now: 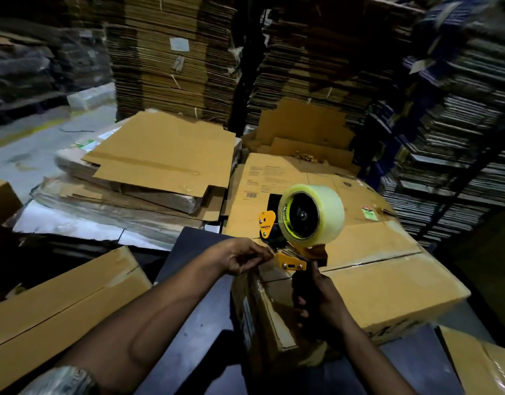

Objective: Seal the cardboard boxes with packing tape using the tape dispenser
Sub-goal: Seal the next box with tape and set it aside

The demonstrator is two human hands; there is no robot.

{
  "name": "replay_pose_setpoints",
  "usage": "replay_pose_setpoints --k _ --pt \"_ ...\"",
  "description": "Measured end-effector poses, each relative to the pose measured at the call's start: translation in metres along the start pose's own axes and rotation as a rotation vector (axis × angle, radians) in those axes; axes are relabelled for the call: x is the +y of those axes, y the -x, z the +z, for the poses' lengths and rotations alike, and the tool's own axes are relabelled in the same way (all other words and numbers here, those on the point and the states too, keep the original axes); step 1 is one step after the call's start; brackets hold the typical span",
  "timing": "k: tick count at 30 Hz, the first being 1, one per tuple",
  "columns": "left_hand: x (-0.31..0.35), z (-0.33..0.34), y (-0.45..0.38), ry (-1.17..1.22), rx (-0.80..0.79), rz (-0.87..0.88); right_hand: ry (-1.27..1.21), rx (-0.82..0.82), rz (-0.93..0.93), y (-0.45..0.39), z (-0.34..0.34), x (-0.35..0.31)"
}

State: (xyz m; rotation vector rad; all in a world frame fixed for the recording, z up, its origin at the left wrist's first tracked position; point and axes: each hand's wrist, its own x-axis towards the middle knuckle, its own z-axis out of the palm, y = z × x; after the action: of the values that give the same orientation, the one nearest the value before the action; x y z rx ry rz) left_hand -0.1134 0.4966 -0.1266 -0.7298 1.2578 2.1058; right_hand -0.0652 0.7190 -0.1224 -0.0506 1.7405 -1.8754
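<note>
Head view: a right hand [321, 297] grips the handle of a tape dispenser [298, 223] over the near edge of a closed cardboard box [382, 280], while the left hand [239, 259] pinches the tape end at the dispenser's mouth.

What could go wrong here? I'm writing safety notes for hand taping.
1. The left hand pinches the tape end right at the tape dispenser mouth, so its fingers may catch the cutter.
2. The cardboard box flaps show a slight gap at the seam, so the tape could wrinkle or run off line.
</note>
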Motion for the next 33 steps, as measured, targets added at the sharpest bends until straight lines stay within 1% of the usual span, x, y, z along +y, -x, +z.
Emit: replay_pose_setpoints --k 1,3,4,5,7,9,10,12,15,16,18,20,24,26,29,31,33 --pt "0.002 0.003 -0.002 -0.029 0.025 0.016 -0.003 0.009 0.028 0.001 0.001 0.001" --pt "0.006 0.008 -0.003 -0.110 0.126 0.055 -0.028 0.021 0.064 0.006 -0.001 0.004" --pt "0.008 0.010 -0.004 -0.174 0.184 0.083 -0.027 0.018 0.055 0.010 -0.003 0.006" --pt "0.009 0.012 -0.004 -0.234 0.210 0.117 -0.013 0.006 0.030 0.016 -0.005 0.008" --pt "0.010 0.014 -0.004 -0.357 0.229 0.177 0.033 -0.034 -0.032 0.028 -0.007 0.011" --pt "0.013 0.019 0.001 -0.468 0.245 0.225 0.058 -0.040 -0.070 0.037 -0.008 0.013" --pt "0.014 0.020 -0.003 -0.501 0.245 0.239 0.064 -0.032 -0.069 0.039 -0.008 0.014" --pt "0.016 0.020 -0.006 -0.632 0.264 0.353 0.081 -0.013 -0.038 0.046 -0.006 0.016" --pt "0.017 0.019 -0.014 -0.719 0.243 0.476 0.122 0.000 -0.044 0.055 -0.005 0.018" --pt "0.019 0.019 -0.018 -0.757 0.267 0.505 0.153 0.017 -0.057 0.057 -0.005 0.018" --pt "0.023 0.018 -0.025 -0.838 0.378 0.554 0.170 0.036 -0.054 0.059 -0.005 0.019" --pt "0.029 0.018 -0.023 -0.854 0.486 0.563 0.159 0.019 -0.037 0.059 -0.006 0.020" --pt "0.035 0.013 -0.012 -0.923 0.491 0.538 0.175 0.017 -0.029 0.057 -0.002 0.023" --pt "0.035 0.006 -0.018 -0.995 0.539 0.539 0.176 0.045 -0.007 0.053 0.004 0.025" --pt "0.039 -0.009 -0.023 -0.998 0.627 0.571 0.181 0.092 0.038 0.050 0.008 0.027" --pt "0.046 -0.018 -0.020 -1.023 0.623 0.591 0.186 0.076 0.065 0.053 0.008 0.029" --pt "0.049 -0.021 -0.019 -1.001 0.575 0.600 0.183 0.056 0.082 0.058 0.009 0.030"
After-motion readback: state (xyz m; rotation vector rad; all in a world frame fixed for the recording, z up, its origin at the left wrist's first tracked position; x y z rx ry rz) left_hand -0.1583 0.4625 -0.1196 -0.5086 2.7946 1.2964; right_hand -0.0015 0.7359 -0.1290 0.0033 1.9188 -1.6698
